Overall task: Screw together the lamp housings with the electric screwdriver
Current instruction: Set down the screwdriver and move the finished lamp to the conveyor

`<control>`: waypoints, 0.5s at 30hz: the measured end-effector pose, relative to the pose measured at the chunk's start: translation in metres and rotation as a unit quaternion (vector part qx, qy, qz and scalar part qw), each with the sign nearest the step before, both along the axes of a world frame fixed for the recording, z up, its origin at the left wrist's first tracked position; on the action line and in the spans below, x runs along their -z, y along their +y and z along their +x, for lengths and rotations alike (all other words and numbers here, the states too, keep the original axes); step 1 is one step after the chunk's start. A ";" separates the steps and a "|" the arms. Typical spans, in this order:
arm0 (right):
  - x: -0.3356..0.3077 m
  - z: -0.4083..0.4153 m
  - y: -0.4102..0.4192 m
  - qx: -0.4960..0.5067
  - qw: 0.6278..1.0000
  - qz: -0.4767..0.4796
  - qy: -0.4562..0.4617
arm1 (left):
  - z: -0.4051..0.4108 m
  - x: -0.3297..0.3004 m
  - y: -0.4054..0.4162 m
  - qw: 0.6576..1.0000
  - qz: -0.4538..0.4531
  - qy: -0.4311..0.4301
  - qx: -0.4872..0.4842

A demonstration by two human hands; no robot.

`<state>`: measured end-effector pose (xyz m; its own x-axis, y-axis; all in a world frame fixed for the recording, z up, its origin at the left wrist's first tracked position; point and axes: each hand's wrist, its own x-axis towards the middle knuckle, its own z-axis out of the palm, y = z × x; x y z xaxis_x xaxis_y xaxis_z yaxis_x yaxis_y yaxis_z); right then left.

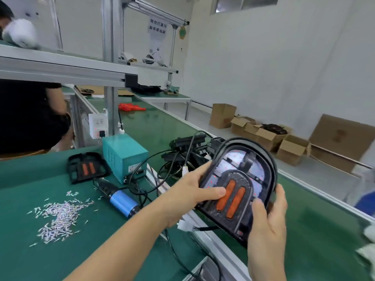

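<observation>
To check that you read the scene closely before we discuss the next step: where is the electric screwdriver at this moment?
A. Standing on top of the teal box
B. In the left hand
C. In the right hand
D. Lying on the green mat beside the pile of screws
D: the screwdriver lies on the mat beside the screws, while the left hand and the right hand hold the lamp housing.

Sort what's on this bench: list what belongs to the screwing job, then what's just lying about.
Belongs to the job:
lamp housing, held by left hand and right hand
second lamp housing on the mat
electric screwdriver, lying unused
screwdriver's teal power box
pile of screws

Lying about:
cardboard boxes on the floor
red parts farther down the belt
wall socket
</observation>
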<state>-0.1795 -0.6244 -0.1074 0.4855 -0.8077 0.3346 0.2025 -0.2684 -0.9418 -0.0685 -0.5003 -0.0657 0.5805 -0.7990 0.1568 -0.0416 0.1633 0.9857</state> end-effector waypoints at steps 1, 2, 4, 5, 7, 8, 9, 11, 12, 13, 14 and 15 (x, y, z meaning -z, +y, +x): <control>0.005 -0.003 -0.007 0.024 1.000 0.001 0.003 | -0.004 0.002 -0.007 1.000 0.011 -0.018 0.004; 0.010 -0.006 -0.014 0.048 0.999 0.008 0.007 | -0.008 0.004 -0.014 0.999 0.020 -0.026 0.002; 0.021 -0.009 -0.030 0.104 0.994 0.031 0.015 | -0.015 0.011 -0.025 0.998 0.050 -0.028 -0.010; 0.027 -0.010 -0.039 0.130 0.990 0.046 0.020 | -0.018 0.015 -0.028 0.997 0.069 -0.039 -0.009; 0.036 -0.007 -0.056 0.154 0.984 0.080 0.039 | -0.023 0.024 -0.033 0.992 0.096 -0.079 0.003; 0.040 -0.004 -0.064 0.156 0.982 0.095 0.054 | -0.027 0.028 -0.034 0.989 0.103 -0.101 0.011; 0.044 0.001 -0.072 0.155 0.979 0.109 0.071 | -0.030 0.031 -0.035 0.985 0.111 -0.132 0.016; 0.047 0.013 -0.086 0.148 0.975 0.133 0.097 | -0.035 0.035 -0.038 0.964 0.142 -0.224 0.014; 0.048 0.019 -0.092 0.143 0.973 0.145 0.106 | -0.036 0.037 -0.040 0.948 0.161 -0.275 0.011; 0.047 0.025 -0.097 0.136 0.971 0.162 0.109 | -0.037 0.038 -0.042 0.927 0.181 -0.329 0.007; 0.047 0.030 -0.102 0.132 0.968 0.180 0.112 | -0.036 0.040 -0.044 0.901 0.203 -0.382 0.006; 0.046 0.034 -0.107 0.132 0.965 0.195 0.117 | -0.035 0.041 -0.045 0.875 0.224 -0.429 0.007</control>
<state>-0.1453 -0.7311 -0.1539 0.2710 -0.9559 -0.1132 -0.0553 0.1019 -0.9932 -0.1038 -0.5458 -0.1069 0.3926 -0.8978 0.1995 -0.7993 -0.2257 0.5570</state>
